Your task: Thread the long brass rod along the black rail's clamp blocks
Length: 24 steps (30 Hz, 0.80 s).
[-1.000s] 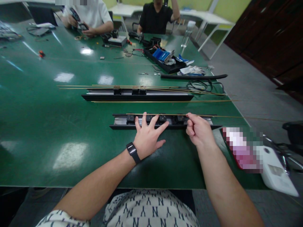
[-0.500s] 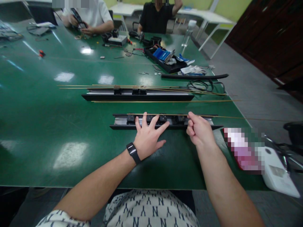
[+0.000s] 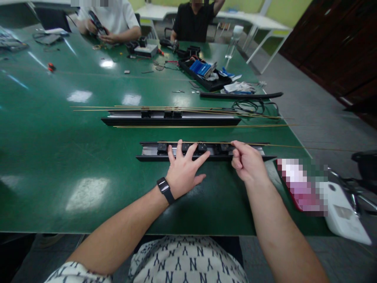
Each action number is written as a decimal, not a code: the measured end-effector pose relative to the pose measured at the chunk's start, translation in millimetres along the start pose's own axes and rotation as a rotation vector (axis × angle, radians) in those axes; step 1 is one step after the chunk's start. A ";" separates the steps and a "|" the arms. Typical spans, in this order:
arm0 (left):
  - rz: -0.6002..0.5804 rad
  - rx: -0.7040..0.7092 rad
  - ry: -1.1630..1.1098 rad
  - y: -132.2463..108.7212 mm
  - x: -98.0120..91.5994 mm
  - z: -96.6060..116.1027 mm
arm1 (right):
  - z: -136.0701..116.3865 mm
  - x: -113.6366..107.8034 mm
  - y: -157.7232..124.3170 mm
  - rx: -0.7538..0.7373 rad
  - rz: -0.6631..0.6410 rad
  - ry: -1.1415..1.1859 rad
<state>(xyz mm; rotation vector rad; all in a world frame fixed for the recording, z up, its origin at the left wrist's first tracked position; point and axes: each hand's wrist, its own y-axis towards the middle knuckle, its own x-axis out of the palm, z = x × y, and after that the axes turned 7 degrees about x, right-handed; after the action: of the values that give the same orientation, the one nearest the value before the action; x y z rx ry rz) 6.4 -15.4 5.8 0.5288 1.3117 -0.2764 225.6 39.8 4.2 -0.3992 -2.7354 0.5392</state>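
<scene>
In front of me lies a black-edged metal channel (image 3: 150, 151) with several black blocks (image 3: 225, 147) sitting in it. My left hand (image 3: 185, 169) rests across the channel with its fingers spread, the fingertips touching the blocks or the far rim. A thin brass-coloured rod (image 3: 282, 146) runs along the channel's far edge and sticks out well past its right end. My right hand (image 3: 247, 159) pinches this rod between thumb and forefinger near the right part of the channel, its other fingers curled in.
Farther back lies a second channel (image 3: 171, 121) with thin rods (image 3: 203, 126) on and beside it. Behind it are a black strip (image 3: 241, 95), a black tray (image 3: 203, 78) and a bottle (image 3: 234, 41). Two people sit opposite. A white device (image 3: 347, 216) lies at right.
My right hand's fingertips have slid slightly left along the rod. My left hand stays put on the channel.
</scene>
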 end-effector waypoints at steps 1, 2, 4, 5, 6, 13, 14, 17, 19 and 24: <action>-0.001 -0.001 -0.002 0.0 -0.1 0.1 | 0.2 0.2 -0.1 -0.001 0.004 0.001; -0.002 -0.003 -0.002 0.0 -0.2 0.1 | 0.4 0.4 -0.2 -0.002 0.007 0.002; -0.004 -0.004 -0.001 0.0 -0.2 0.1 | 0.9 0.9 -0.3 -0.007 0.013 0.004; -0.004 -0.003 0.001 0.0 0.0 0.1 | 1.1 1.2 -0.3 -0.011 0.015 0.005; -0.004 -0.002 0.002 0.1 0.1 0.0 | 1.3 1.5 -0.2 -0.014 0.018 0.005; 0.005 0.003 0.001 0.3 1.0 -0.2 | 2.7 2.9 0.3 -0.018 0.049 -0.008; 0.007 0.003 0.001 0.2 1.0 -0.1 | 2.6 3.0 0.2 -0.019 0.052 -0.010; 0.007 0.001 0.003 -0.2 1.0 0.3 | 1.6 3.3 -0.6 -0.013 0.050 -0.012; 0.005 0.002 0.006 -0.3 0.7 0.4 | 0.7 3.5 -1.3 -0.009 0.043 -0.011; -0.004 -0.005 0.002 0.1 0.3 0.3 | -0.2 3.3 -2.0 -0.004 0.033 -0.009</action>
<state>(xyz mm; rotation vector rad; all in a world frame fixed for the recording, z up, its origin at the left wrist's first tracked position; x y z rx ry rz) 6.8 -15.4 5.6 0.5221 1.3149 -0.2758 222.3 39.2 6.0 -0.4452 -2.7432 0.5461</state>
